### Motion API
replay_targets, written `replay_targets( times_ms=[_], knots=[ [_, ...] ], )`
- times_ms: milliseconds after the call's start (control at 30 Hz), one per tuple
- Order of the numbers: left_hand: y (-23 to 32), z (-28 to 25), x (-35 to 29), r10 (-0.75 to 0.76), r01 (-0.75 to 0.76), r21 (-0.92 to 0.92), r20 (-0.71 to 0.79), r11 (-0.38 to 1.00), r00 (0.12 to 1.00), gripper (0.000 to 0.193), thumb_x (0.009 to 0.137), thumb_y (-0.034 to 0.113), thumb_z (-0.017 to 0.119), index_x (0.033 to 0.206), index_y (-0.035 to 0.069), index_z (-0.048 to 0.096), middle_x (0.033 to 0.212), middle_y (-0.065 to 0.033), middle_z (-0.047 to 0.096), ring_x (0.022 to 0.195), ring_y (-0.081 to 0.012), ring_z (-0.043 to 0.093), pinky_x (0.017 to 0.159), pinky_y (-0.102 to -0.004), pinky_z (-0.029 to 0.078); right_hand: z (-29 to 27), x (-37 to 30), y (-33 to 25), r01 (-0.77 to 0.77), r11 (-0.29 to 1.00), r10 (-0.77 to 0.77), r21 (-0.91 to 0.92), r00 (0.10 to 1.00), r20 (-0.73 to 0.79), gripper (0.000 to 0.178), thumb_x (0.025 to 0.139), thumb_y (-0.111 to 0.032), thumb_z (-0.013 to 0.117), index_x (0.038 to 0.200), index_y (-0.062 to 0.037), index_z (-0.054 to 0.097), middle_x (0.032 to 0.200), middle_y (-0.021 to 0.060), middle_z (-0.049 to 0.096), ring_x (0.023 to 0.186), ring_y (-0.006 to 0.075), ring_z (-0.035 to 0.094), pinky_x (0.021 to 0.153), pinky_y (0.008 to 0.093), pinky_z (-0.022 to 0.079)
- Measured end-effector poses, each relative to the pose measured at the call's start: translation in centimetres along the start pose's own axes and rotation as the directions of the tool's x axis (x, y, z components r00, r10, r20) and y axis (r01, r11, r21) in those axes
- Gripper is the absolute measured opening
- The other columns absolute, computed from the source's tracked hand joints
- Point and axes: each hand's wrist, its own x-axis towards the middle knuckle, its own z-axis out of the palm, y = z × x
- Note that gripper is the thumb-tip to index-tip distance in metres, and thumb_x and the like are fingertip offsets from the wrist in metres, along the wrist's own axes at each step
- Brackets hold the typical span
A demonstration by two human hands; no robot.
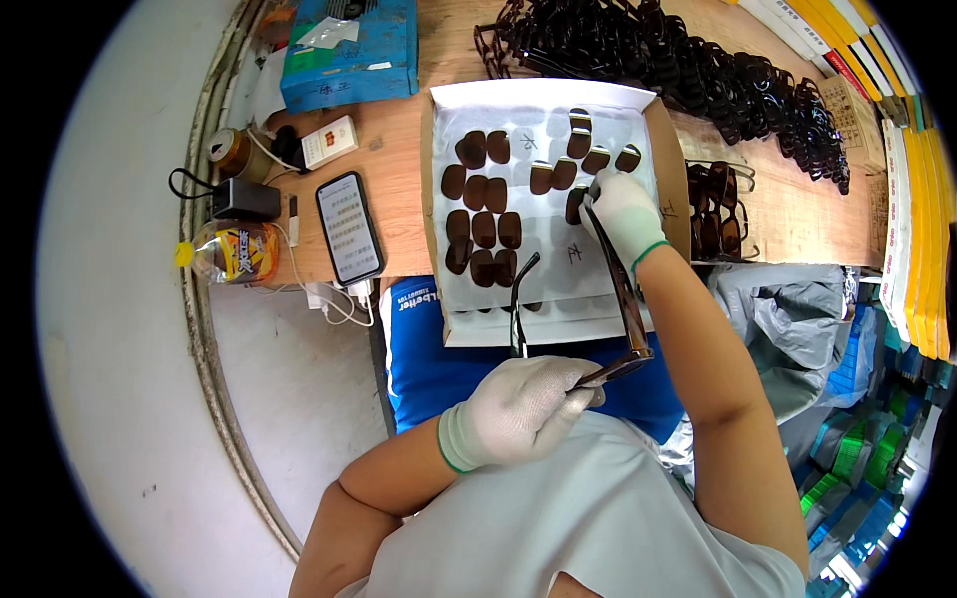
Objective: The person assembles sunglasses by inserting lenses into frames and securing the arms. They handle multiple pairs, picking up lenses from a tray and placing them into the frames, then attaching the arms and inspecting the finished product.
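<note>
My left hand (523,411), in a white glove with a green cuff, is closed on a brown sunglasses frame (626,364). The frame's two temples point up and away over a white cardboard box (446,325). Inside the box, several dark brown lenses (483,230) lie on white lining paper. My right hand (630,221), gloved the same way, is over the box's right side. Its bent fingers pinch at one brown lens (575,206), and one temple's tip comes up beside them. The glove partly hides the fingertips.
Dark frames are heaped (688,75) at the back right, with several sunglasses (720,211) right of the box. Leftward are a phone (350,227), a bottle (235,253), a black charger (246,199) and a blue box (351,58). Yellow-and-white boxes (922,239) line the right edge.
</note>
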Motion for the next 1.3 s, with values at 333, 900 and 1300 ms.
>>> replay_targets(
  times_ms=[333,900,1300],
  knots=[
    [1.3,1.0,-3.3,-0.021,0.023,0.02,-0.083,1.0,0.996,0.013,0.1,-0.001,0.049,0.112,-0.003,0.053,0.083,-0.0145,0.07,0.07,-0.0207,0.071,0.066,-0.0319,0.059,0.2,-1.6,-0.6,0.048,0.997,-0.037,0.058,0.985,-0.17,0.039,0.085,-0.026,0.065,0.118,-0.005,0.067,0.117,0.024,0.068,0.11,0.04,0.066,0.099,0.0429,0.052],
    [3.0,1.0,-1.0,-0.308,0.314,0.056,-0.091,0.948,0.947,0.025,0.106,0.01,0.046,0.122,-0.008,0.051,0.087,-0.0122,0.071,0.072,-0.0163,0.07,0.067,-0.0283,0.057,0.5,-21.9,-0.3,0.664,0.306,-0.283,0.683,0.748,-0.601,0.028,0.087,0.003,0.069,0.115,0.0031,0.067,0.098,0.0143,0.072,0.075,0.0171,0.07,0.066,0.0286,0.056],
    [2.8,0.8,-1.2,-0.315,0.313,-0.112,-0.001,0.943,0.949,0.033,0.11,0.024,0.039,0.114,-0.007,0.05,0.088,-0.0114,0.067,0.074,-0.0149,0.066,0.067,-0.0287,0.056,-1.3,-20.7,0.7,0.088,0.171,-0.376,0.981,0.927,-0.018,0.01,0.092,-0.007,0.06,0.093,0.0023,0.061,0.073,0.0026,0.058,0.066,0.0079,0.053,0.059,0.0267,0.047]
  ],
)
